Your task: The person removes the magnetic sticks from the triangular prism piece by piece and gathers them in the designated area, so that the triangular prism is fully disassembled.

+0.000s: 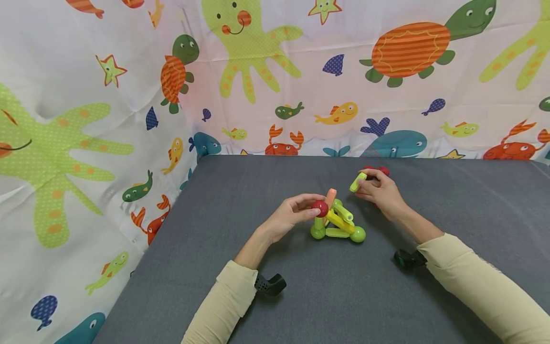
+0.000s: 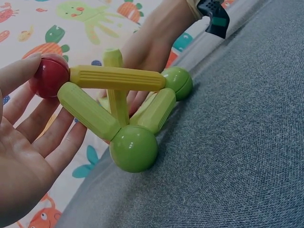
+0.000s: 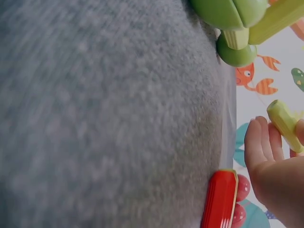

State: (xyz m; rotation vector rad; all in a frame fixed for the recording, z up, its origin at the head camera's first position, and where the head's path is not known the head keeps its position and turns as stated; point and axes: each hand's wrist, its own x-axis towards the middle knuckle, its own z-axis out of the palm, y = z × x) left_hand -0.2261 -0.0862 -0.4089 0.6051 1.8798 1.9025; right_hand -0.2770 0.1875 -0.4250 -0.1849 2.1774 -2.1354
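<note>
Grey felt tabletop (image 1: 301, 296) fills my feed, backed by a sea-creature print curtain (image 1: 86, 119). At centre stands the pyramid of green and yellow plastic rods on green balls (image 1: 338, 224); the left hand (image 1: 292, 215) steadies it, fingertips curled round the red ball (image 1: 320, 208) at its peak. Just behind, the right hand (image 1: 380, 191) pinches a loose lime-green plastic rod (image 1: 357, 182), with a red rod (image 3: 218, 199) lying nearby. I'd judge the apex needs firm holding while that rod comes in end-on.
</note>
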